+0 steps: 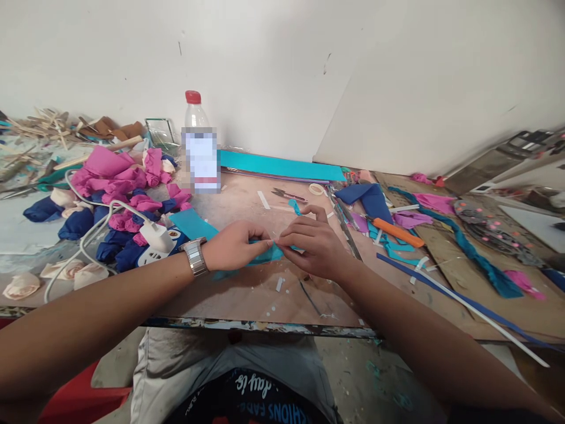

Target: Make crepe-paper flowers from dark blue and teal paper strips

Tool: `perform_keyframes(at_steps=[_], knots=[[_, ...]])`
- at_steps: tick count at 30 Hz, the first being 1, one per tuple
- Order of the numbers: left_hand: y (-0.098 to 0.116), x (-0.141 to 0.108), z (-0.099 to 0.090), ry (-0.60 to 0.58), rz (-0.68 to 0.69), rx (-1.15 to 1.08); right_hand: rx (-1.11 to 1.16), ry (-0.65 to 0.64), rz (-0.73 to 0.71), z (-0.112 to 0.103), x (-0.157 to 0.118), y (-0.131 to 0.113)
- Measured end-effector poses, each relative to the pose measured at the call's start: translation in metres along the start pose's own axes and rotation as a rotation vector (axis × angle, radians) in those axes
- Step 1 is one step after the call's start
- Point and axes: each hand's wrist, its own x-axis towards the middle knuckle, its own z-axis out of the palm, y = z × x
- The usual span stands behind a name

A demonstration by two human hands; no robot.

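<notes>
A teal strip (268, 254) of thin paper or cloth lies between my two hands above the table. My left hand (238, 244), with a metal watch on the wrist, is closed with thumb and forefinger on the strip. Opposite it, my right hand (314, 240) pinches at the strip's right end, where a thin pale tip or thread shows; its forefinger is raised. A wider teal piece (192, 224) extends beyond my left hand; whether it joins the held strip is hidden. Just past my right fingers is a small teal scrap (293, 206).
Pink, blue and cream rosettes (119, 182) pile up at left beside a power strip (156, 254) with a white charger (155, 235). A bottle (193, 99) stands at the back. Small scissors (289, 195), a tape roll (316, 188) and an orange cutter (398, 232) lie nearby.
</notes>
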Motion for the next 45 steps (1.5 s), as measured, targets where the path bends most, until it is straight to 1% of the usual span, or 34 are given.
perform_keyframes(at_steps=[3, 7, 13, 16, 20, 22, 26, 33, 42, 45], knots=[[0.0004, -0.0006, -0.0004, -0.020, -0.031, -0.016, -0.007, 0.015, -0.001, -0.0014, 0.0010, -0.0011], [0.0011, -0.0014, -0.0010, -0.007, -0.031, 0.009, 0.003, 0.009, 0.037, -0.0028, 0.0020, -0.0006], [0.0005, -0.0012, -0.0012, 0.002, -0.049, 0.009, 0.028, 0.000, 0.018, -0.0029, 0.0013, 0.0020], [0.0019, -0.0022, -0.0003, 0.009, 0.011, 0.039, 0.027, 0.006, 0.012, -0.0027, 0.0012, 0.0021], [0.0031, -0.0048, 0.0017, 0.084, 0.107, 0.184, 0.044, 0.026, 0.018, -0.0017, 0.0010, 0.0014], [0.0022, -0.0059, 0.0025, 0.111, 0.128, 0.260, 0.059, 0.032, 0.036, -0.0008, 0.0005, 0.0014], [-0.0005, -0.0067, 0.0028, 0.132, 0.149, 0.290, 0.070, 0.047, 0.079, 0.0017, -0.0008, 0.0019], [0.0018, -0.0069, 0.0026, 0.134, 0.098, 0.303, 0.082, 0.022, 0.122, 0.0043, -0.0019, 0.0031], [0.0065, -0.0052, -0.0020, 0.227, -0.038, 0.341, 0.081, 0.049, 0.231, 0.0002, -0.0019, 0.0065], [0.0062, -0.0054, -0.0020, 0.186, -0.021, 0.317, 0.093, 0.027, 0.224, 0.0003, -0.0020, 0.0066]])
